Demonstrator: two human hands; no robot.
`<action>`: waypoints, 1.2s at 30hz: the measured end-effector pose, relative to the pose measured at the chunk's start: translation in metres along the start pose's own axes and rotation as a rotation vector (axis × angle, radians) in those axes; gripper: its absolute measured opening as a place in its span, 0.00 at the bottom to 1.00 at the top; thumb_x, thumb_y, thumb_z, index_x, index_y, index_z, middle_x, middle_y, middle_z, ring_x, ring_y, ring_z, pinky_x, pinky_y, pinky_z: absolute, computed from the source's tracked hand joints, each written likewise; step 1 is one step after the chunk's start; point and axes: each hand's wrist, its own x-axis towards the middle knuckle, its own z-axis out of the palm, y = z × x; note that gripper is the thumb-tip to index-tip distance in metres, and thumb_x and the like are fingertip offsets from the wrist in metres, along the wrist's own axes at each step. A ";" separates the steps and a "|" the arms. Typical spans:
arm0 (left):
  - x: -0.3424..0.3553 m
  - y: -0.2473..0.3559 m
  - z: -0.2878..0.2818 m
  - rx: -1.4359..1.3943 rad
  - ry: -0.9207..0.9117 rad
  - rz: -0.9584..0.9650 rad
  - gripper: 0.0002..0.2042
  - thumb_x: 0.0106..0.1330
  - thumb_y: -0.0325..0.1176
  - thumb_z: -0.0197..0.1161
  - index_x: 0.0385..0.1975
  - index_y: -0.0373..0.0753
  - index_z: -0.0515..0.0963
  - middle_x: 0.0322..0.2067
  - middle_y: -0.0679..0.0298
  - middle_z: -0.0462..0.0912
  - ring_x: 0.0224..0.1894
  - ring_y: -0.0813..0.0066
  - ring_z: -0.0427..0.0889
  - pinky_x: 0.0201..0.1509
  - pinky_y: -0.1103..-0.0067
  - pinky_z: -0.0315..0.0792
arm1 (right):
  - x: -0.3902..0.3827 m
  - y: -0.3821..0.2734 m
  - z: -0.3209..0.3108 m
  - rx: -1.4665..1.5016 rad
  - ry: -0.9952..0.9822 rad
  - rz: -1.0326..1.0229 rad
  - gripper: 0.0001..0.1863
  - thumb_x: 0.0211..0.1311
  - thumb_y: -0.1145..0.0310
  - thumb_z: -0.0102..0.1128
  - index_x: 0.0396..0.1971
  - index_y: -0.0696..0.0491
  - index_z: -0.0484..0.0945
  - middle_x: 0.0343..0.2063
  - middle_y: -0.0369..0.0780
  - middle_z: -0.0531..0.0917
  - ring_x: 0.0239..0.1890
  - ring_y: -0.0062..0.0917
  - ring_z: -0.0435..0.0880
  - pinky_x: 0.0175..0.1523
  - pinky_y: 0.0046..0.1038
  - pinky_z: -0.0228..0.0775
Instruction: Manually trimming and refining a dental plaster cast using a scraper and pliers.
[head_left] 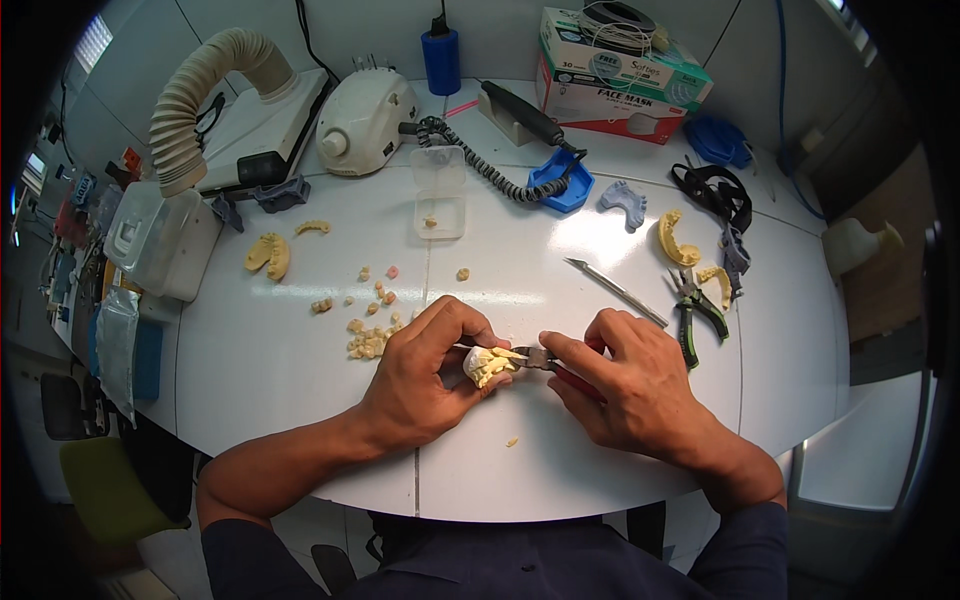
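Note:
My left hand (420,375) pinches a small yellow-and-white plaster dental model piece (484,368) between thumb and fingers, just above the table. In my right hand (640,390) is a pair of red-handled cutting pliers (537,358). Their jaws meet the right side of the plaster piece; whether they have closed fully on it is too small to tell. A tiny yellow chip (512,441) lies on the white tabletop below. Left of my left hand sits a loose heap of small tooth-like plaster pieces (368,343).
A craft knife (618,293) and green-handled pliers (690,320) lie to the right, near yellow dental arches (677,240). At the back stand a white control box (365,120), a corded handpiece (522,113) and mask boxes (610,90). A hose-fitted unit (265,130) and plastic bin (160,240) occupy the left.

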 end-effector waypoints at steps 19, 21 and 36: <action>-0.001 -0.002 0.001 -0.047 -0.012 -0.052 0.17 0.65 0.24 0.79 0.48 0.34 0.78 0.48 0.61 0.80 0.52 0.70 0.88 0.56 0.75 0.93 | 0.001 0.002 0.003 0.044 -0.045 0.019 0.19 0.64 0.62 0.77 0.53 0.45 0.85 0.32 0.40 0.77 0.30 0.32 0.80 0.34 0.36 0.71; -0.001 -0.001 0.001 -0.045 -0.012 -0.055 0.17 0.65 0.24 0.79 0.48 0.34 0.78 0.48 0.61 0.80 0.51 0.70 0.89 0.56 0.75 0.93 | 0.001 0.002 0.003 0.058 -0.077 0.040 0.19 0.65 0.62 0.77 0.54 0.45 0.85 0.31 0.40 0.77 0.29 0.32 0.80 0.32 0.37 0.71; 0.000 -0.006 -0.003 -0.047 -0.008 -0.101 0.20 0.66 0.26 0.82 0.48 0.38 0.74 0.41 0.65 0.85 0.44 0.82 0.87 0.47 0.82 0.82 | 0.002 0.001 0.000 0.023 -0.086 0.078 0.16 0.66 0.62 0.78 0.52 0.44 0.88 0.27 0.36 0.78 0.22 0.30 0.80 0.27 0.35 0.71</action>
